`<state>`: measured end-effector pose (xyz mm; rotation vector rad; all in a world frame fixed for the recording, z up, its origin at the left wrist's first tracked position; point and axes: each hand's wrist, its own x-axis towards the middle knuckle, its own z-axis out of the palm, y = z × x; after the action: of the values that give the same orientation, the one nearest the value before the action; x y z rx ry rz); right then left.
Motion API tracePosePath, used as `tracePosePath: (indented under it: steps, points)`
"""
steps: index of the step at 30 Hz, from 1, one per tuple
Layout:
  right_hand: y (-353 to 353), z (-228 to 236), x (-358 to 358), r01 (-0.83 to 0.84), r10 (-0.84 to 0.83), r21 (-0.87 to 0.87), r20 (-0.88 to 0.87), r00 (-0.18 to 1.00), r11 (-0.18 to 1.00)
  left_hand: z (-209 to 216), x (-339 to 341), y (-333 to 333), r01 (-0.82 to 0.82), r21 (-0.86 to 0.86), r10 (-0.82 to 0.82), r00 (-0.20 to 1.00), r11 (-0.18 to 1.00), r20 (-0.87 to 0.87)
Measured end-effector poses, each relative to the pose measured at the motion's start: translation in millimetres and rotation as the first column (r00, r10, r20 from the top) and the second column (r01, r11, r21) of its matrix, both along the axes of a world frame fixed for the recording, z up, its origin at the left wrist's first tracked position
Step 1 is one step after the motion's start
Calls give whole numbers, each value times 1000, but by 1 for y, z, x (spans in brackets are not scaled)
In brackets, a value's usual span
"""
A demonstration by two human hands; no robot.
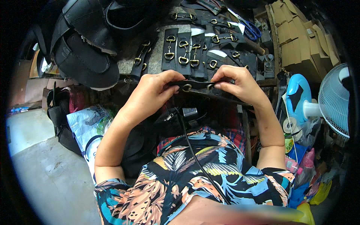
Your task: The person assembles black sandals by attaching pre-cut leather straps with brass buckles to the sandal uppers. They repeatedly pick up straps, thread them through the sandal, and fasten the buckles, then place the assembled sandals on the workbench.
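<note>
Between my two hands a black strap (197, 84) is stretched out level, with brass-coloured metal rings showing on its near side. My left hand (159, 84) pinches its left end between thumb and fingers. At the right end, the thumb and fingers of my right hand (234, 81) are closed on it. Just beyond, several similar black straps with gold horsebit buckles (183, 52) lie side by side on the worktable (155, 50). A few more straps (140, 58) lie farther left, and others (225, 37) lie crosswise at the right.
Black shoes (80, 56) are heaped at the back left. Blue-handled scissors (251, 30) lie at the table's far right. Folded brown cardboard (303, 37) stands beyond them, with a blue and white fan (333, 101) nearer. A black bag (62, 116) hangs at left.
</note>
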<state>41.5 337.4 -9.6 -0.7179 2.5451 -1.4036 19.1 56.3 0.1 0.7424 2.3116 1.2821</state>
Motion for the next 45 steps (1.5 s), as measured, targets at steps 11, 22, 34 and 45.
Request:
tracePosePath:
  steps: [11, 22, 34, 45]
  points:
    - [-14, -16, 18, 29, -32, -91, -33, 999, 995, 0, 11, -14, -5, -9, 3, 984, 1000, -178]
    - [-6, 3, -46, 109, -72, -400, 106, 992, 910, -7, 15, 1, -167, 196, 138, 978, 966, 155]
    - [-31, 80, -99, 104, -72, -456, 88, 994, 884, -5, -8, -17, -306, 154, 342, 858, 939, -384]
    - [-60, -24, -137, 95, -28, 227, -278, 960, 969, -23, -21, 18, -49, -230, -152, 615, 972, -773]
